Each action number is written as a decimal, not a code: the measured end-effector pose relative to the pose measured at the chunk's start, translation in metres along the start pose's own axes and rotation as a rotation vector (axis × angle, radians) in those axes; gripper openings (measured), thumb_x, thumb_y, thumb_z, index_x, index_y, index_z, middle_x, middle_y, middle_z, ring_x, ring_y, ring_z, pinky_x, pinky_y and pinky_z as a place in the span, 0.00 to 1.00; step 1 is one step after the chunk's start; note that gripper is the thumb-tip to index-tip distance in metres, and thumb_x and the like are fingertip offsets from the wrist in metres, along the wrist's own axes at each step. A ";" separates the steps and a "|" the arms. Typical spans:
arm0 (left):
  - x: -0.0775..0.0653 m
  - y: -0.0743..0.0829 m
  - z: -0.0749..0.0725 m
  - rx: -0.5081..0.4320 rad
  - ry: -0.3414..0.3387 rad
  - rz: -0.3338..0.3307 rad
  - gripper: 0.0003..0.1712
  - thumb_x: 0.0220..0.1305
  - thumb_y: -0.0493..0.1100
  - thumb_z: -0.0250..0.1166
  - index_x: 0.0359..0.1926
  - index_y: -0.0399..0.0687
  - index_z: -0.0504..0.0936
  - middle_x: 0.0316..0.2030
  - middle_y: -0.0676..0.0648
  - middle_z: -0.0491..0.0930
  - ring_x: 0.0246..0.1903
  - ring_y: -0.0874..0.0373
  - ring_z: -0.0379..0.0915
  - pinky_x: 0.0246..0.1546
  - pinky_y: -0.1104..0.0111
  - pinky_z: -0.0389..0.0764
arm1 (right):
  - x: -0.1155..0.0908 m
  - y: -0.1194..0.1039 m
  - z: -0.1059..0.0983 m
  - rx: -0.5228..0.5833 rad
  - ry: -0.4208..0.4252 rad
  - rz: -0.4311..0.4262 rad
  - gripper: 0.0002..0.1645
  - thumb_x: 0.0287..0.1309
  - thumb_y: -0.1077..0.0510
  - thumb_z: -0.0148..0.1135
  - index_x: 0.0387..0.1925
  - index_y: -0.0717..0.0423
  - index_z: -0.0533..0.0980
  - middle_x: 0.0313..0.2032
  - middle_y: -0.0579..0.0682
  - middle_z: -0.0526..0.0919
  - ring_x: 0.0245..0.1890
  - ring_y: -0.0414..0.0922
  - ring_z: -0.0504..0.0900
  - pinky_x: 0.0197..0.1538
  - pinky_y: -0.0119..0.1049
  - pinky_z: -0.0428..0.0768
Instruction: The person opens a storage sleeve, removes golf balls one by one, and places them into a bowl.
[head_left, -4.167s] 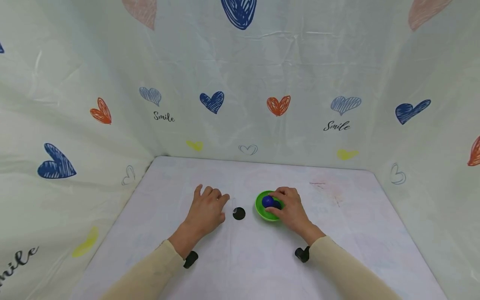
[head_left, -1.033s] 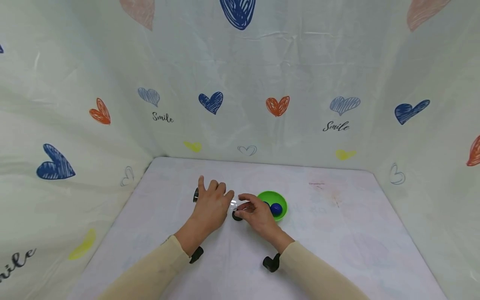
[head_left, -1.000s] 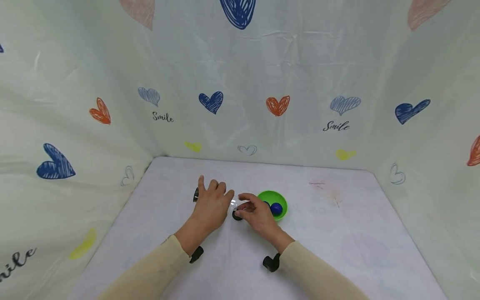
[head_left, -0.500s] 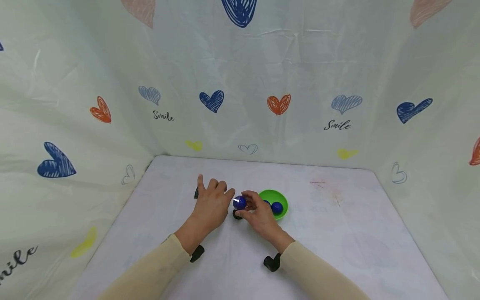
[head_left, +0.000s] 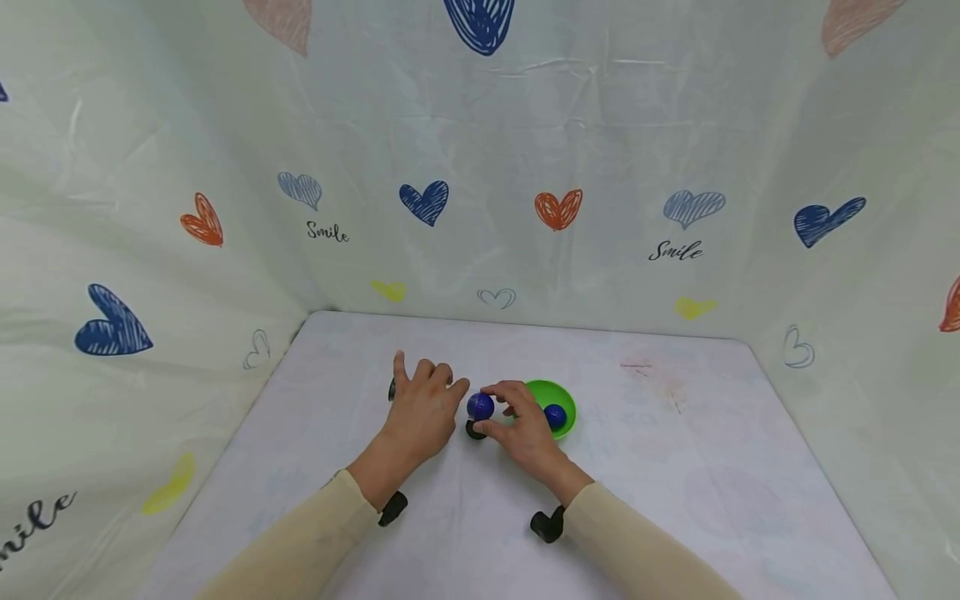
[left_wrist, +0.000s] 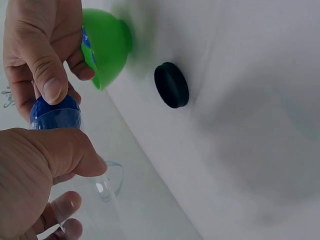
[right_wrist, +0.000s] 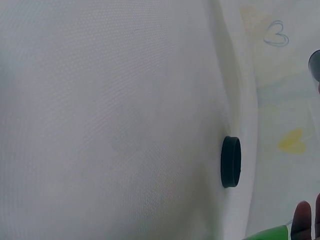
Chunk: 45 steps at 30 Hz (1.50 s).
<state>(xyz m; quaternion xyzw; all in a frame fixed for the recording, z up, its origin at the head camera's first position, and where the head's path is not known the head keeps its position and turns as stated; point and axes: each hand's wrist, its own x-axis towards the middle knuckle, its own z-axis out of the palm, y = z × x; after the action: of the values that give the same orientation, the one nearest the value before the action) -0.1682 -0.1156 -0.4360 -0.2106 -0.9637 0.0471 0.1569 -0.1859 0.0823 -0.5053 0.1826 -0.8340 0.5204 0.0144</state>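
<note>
My left hand grips a clear plastic tube, which shows mostly in the left wrist view. Past that hand, the tube's dark end peeks out in the head view. At the tube's near mouth sits a shiny blue ball, partly inside the clear rim in the left wrist view. My right hand pinches this ball between thumb and fingers. Beside the right hand, a green bowl holds another blue ball; the hand covers part of the bowl.
A round black lid lies on the white table below the tube's mouth. Small black cameras sit at the left wrist and the right wrist. Behind the table hangs a pale curtain printed with hearts.
Earlier my right hand was over the bowl, then moved left to the tube's mouth. The ball has since appeared there and now lies between its fingertips. The left hand keeps its grip.
</note>
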 end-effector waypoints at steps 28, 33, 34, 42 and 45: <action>-0.004 -0.006 0.006 0.052 0.016 0.010 0.24 0.61 0.44 0.77 0.59 0.54 0.85 0.49 0.46 0.83 0.55 0.44 0.76 0.67 0.26 0.62 | 0.000 0.002 -0.011 -0.013 0.003 -0.001 0.29 0.58 0.56 0.79 0.61 0.49 0.82 0.58 0.49 0.74 0.61 0.57 0.76 0.61 0.52 0.80; -0.007 -0.010 0.011 0.047 0.046 0.008 0.22 0.60 0.43 0.76 0.56 0.53 0.86 0.46 0.46 0.84 0.53 0.45 0.77 0.66 0.28 0.65 | 0.000 0.005 -0.021 -0.043 0.023 0.020 0.29 0.58 0.55 0.80 0.61 0.47 0.82 0.60 0.50 0.74 0.63 0.55 0.75 0.62 0.56 0.80; -0.008 -0.011 0.013 0.044 0.051 0.007 0.22 0.60 0.43 0.76 0.56 0.53 0.86 0.46 0.46 0.84 0.52 0.45 0.77 0.66 0.28 0.66 | 0.000 0.006 -0.025 -0.050 0.029 0.034 0.29 0.58 0.55 0.80 0.61 0.46 0.82 0.61 0.50 0.73 0.64 0.55 0.74 0.64 0.57 0.80; -0.015 -0.020 0.019 0.003 0.108 -0.009 0.21 0.55 0.38 0.76 0.51 0.51 0.87 0.43 0.44 0.84 0.50 0.44 0.76 0.64 0.28 0.66 | 0.002 0.023 -0.054 -0.149 0.068 0.060 0.29 0.58 0.54 0.80 0.60 0.46 0.82 0.63 0.52 0.72 0.66 0.55 0.70 0.66 0.62 0.76; -0.017 -0.021 0.020 -0.004 0.116 -0.013 0.20 0.55 0.37 0.76 0.51 0.50 0.87 0.42 0.44 0.84 0.49 0.44 0.77 0.64 0.28 0.66 | 0.002 0.031 -0.064 -0.193 0.069 0.052 0.29 0.58 0.53 0.79 0.61 0.47 0.82 0.63 0.53 0.72 0.67 0.56 0.68 0.66 0.62 0.75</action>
<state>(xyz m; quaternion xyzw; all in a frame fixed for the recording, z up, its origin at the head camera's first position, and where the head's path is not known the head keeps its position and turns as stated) -0.1683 -0.1427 -0.4566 -0.2072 -0.9545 0.0316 0.2123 -0.2088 0.1497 -0.5027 0.1406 -0.8837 0.4440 0.0472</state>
